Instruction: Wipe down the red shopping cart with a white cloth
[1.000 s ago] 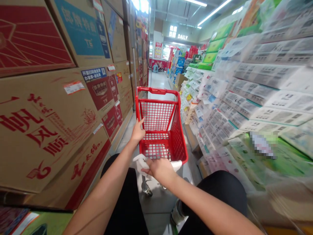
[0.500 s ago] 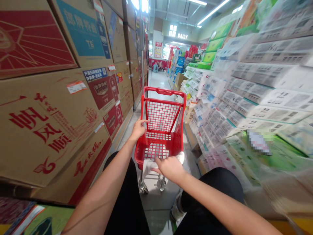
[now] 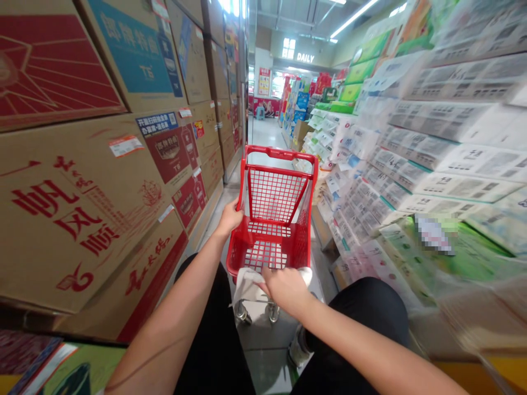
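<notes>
A small red mesh shopping cart [image 3: 274, 211] stands in the aisle right in front of my knees. My left hand [image 3: 229, 218] grips the cart's left rim, fingers curled over the edge. My right hand [image 3: 284, 285] presses a white cloth [image 3: 247, 282] against the near rim of the cart, fingers closed on it. The basket of the cart holds nothing that I can see.
Stacked brown cardboard boxes [image 3: 102, 181] wall the left side of the narrow aisle. Piled packs of tissue [image 3: 411, 164] line the right. The tiled floor [image 3: 263, 134] runs ahead to more displays under a DAILY sign [image 3: 305, 57].
The cart has turned slightly and come nearer my knees. My right hand slid the cloth along the near rim. My left hand went from fingers extended to a grip on the left rim.
</notes>
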The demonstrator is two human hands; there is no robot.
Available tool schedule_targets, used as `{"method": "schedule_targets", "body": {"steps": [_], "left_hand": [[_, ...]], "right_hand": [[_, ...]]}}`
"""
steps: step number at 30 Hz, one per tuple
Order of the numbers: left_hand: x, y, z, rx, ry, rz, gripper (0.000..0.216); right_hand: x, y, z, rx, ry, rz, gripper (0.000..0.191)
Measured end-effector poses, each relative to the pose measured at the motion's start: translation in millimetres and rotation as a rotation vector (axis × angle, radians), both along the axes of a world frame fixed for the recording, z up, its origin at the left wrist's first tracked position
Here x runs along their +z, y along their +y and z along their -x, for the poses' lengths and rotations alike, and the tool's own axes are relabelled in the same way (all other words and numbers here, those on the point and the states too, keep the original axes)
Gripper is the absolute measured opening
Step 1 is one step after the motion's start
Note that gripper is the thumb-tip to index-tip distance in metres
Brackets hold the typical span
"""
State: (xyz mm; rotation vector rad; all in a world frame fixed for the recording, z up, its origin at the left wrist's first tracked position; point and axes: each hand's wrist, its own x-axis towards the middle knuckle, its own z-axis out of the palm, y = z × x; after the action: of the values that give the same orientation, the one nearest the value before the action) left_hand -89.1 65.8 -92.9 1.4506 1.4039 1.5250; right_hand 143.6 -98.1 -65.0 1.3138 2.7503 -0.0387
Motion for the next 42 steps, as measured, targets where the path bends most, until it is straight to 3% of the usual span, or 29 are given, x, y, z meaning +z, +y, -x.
{"method": "schedule_targets", "body": {"steps": [3, 6, 12, 16, 19, 23, 28, 37, 42], "left_hand": [[2.1, -3, -7, 0.033, -0.067, -0.023, 0.064], [1.6, -8, -20, 0.105, -0.087, -0.029, 0.063], [-6.7, -10, -47, 0.148, -0.097, -0.021, 0.055], [-10.0, -6, -50, 0.138, -0.075, -0.013, 0.052], [-7.6, -1, -43, 0.104, -0.043, -0.016, 0.053], [-3.8, 5, -30, 0.109, -0.009, 0.006, 0.055], [-2.9, 15, -15, 0.046, -0.029, -0.012, 0.057], [9.6, 15, -14, -0.111, -0.029, 0.017, 0.062], [3.1, 28, -10, -0.184, -0.039, 0.034, 0.070]], "right_hand": [[1.3, 2, -27, -0.004, -0.043, 0.005, 0.043], [-0.7, 2, -34, -0.036, -0.041, -0.028, 0.043], [-2.0, 2, 16, -0.145, 0.041, 0.020, 0.055], [-2.9, 5, 45, -0.179, 0.041, 0.070, 0.056], [-4.3, 5, 33, -0.119, 0.069, 0.019, 0.051], [-2.6, 9, -13, -0.095, 0.023, -0.027, 0.053], [2.2, 24, -62, 0.104, -0.025, -0.052, 0.063], [21.0, 83, -92, 0.523, -0.049, -0.042, 0.068], [33.7, 131, -109, 0.557, -0.039, -0.064, 0.060]]}}
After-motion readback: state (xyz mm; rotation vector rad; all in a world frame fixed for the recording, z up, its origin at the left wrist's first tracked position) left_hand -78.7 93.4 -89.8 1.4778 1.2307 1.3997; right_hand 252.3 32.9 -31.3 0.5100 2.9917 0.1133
